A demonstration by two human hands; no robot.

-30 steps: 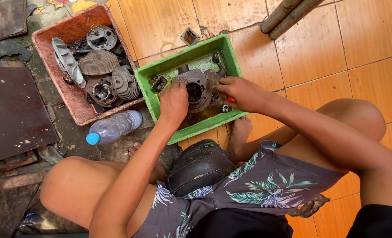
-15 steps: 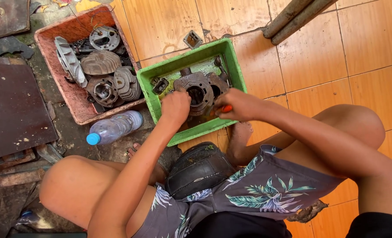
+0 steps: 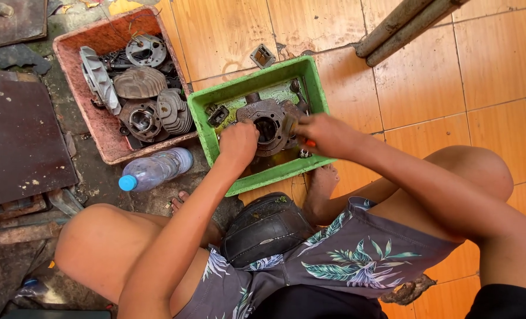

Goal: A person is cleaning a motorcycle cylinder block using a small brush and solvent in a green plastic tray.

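Observation:
A grimy metal engine part (image 3: 269, 121) with a round bore lies in a green plastic tray (image 3: 254, 85) on the orange tiled floor. My left hand (image 3: 237, 142) grips the near left edge of that part. On the part's right side my right hand (image 3: 322, 133) is closed around a tool with an orange-red handle (image 3: 310, 143); the tool's working end is hidden by my fingers. Small dark metal pieces (image 3: 217, 114) lie in the tray's left corner.
A red-brown tray (image 3: 106, 35) at the left holds several finned metal engine parts. A plastic bottle with a blue cap (image 3: 153, 169) lies in front of it. A dark metal sheet (image 3: 15, 136) is at the far left, two pipes (image 3: 404, 26) at top right, a black pouch (image 3: 266, 227) by my legs.
My hands have stayed on the engine part in the green tray, shifting only slightly. The view has drifted a little; nothing was picked up or let go.

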